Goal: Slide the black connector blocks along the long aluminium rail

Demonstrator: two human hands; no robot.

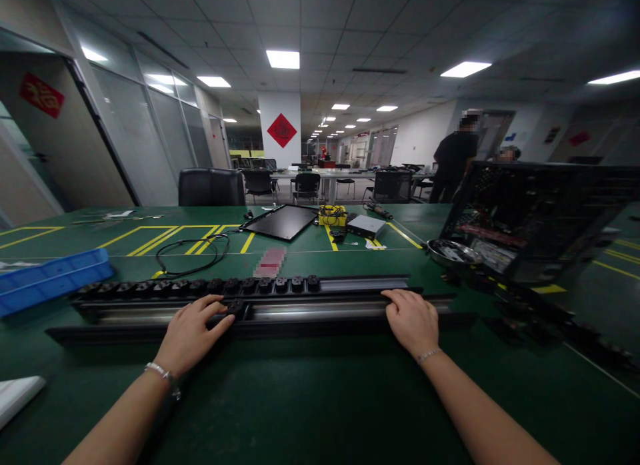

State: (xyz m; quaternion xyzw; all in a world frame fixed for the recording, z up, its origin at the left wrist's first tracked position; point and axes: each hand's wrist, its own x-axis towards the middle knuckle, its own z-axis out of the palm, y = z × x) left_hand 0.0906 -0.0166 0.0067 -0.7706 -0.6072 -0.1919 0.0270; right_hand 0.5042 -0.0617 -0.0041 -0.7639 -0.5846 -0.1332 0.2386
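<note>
Pinching a black block (235, 308) in the closed grip of the left hand (187, 332), thumb against fingers, at the channel of the near rail (320, 310), slightly left of its middle. Laying the right hand (414, 322) over the right part; cannot tell whether gripping or only resting. Apparently at seating or sliding the block along the channel. Calls next for a steady rail and an even push, without tilting. Just beyond, similar blocks (233, 286) in a row on the far rail (363, 283). Farther out on the tabletop (320, 398), a blue bin (55, 282) leftward, a bowl (436, 255) and computer case (525, 212) rightward.
</note>
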